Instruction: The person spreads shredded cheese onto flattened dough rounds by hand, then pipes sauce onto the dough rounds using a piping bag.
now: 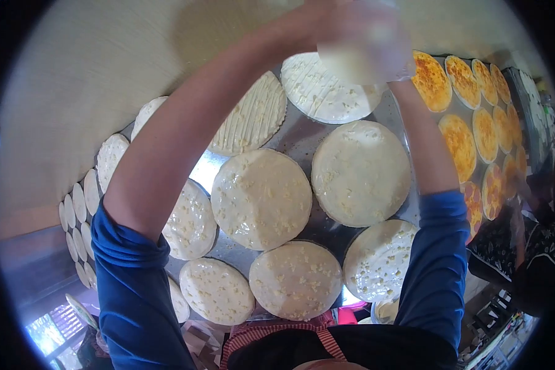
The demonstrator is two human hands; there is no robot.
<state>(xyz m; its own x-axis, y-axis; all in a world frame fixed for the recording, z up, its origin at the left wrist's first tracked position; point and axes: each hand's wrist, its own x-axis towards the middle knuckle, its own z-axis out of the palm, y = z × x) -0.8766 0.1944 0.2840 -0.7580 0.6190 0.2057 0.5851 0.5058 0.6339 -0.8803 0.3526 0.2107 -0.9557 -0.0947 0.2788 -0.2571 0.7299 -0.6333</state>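
Note:
My left hand and my right hand are together at the top, closed around a pale, blurred bag that looks like a piping bag. Motion smears the fingers, and the bag's tip cannot be made out. Just below it lies a round dough base with thin cream lines across its upper left part. A second base, beside my left forearm, also carries cream lines. Closer to me, a glossy white-coated base and another with pale crumbs lie on the metal table.
More crumb-topped bases lie near my apron. Browned round pizzas stand in rows at right, with a person's arm beside them. Smaller pale rounds line the far left. A plain wall rises behind.

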